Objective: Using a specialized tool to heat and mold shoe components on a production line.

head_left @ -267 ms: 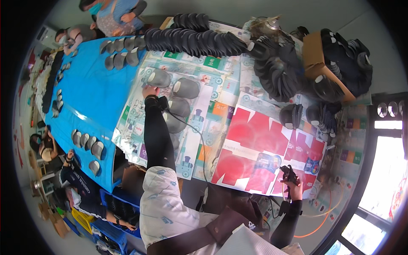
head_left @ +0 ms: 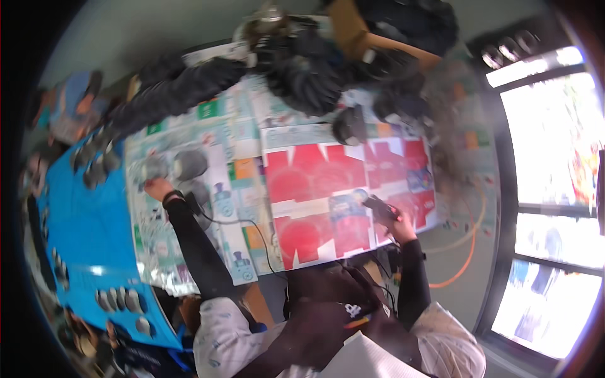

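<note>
My left hand [head_left: 159, 189] is at the near edge of a grey cup-shaped pad [head_left: 154, 167], its fingers curled against it; blur softens the fingertips. Beside it on the white printed sheet lie other grey pads [head_left: 190, 164], in a column partly covered by my forearm. Over the red-and-white printed card [head_left: 315, 173], my right hand [head_left: 402, 228] is closed around a black handheld tool [head_left: 380, 208]. The tool points to the left, and its exact kind is too blurred to tell.
Stacks of dark pads [head_left: 183, 85] line the table's far edge. A cardboard box [head_left: 350, 28] of dark pieces stands at far right. More pads [head_left: 120, 300] sit on the blue table [head_left: 88, 220] at left, with people around it. An orange hose [head_left: 463, 268] hangs at right.
The view has swung toward the right, so the tables appear further left. My right hand has moved from the card's near right corner to over the card, carrying the tool. My left hand stays by the pad.
</note>
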A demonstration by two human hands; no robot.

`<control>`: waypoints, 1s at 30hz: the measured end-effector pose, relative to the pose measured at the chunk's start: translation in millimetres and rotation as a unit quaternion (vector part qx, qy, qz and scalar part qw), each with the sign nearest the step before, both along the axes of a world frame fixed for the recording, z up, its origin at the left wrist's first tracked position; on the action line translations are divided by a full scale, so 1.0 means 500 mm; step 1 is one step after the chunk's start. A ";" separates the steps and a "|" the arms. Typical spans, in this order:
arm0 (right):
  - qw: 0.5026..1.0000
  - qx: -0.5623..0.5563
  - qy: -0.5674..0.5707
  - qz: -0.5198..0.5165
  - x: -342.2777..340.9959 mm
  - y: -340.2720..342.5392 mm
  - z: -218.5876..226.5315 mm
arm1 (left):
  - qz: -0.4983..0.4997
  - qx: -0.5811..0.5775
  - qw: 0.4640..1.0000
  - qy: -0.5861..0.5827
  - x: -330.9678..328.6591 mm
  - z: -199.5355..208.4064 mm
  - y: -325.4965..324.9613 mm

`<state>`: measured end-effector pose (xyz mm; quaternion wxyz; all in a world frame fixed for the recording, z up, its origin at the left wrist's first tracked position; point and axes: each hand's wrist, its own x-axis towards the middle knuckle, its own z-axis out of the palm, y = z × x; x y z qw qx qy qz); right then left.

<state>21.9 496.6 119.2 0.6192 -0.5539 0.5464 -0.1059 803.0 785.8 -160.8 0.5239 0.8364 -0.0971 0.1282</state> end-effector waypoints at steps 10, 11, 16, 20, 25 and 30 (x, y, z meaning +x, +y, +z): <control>0.997 -0.002 0.068 -0.039 -0.091 0.023 0.056 | -0.530 0.110 0.840 0.025 -0.928 0.254 -0.827; 0.996 -0.004 0.085 -0.038 -0.118 0.027 0.069 | -0.543 0.151 0.825 0.046 -0.975 0.265 -0.864; 0.989 0.009 0.097 -0.110 -0.199 0.073 0.116 | -0.610 0.211 0.761 0.056 -0.999 0.256 -0.987; 0.991 0.028 0.056 -0.116 -0.256 0.075 0.103 | -0.648 0.163 0.742 0.063 -0.938 0.175 -0.995; 0.987 0.052 0.027 -0.150 -0.326 0.041 0.100 | -0.610 0.426 0.665 -0.060 -1.044 0.334 -0.987; 0.998 0.041 0.020 -0.044 -0.373 -0.056 -0.013 | -0.549 0.407 0.730 -0.003 -1.030 0.264 -0.822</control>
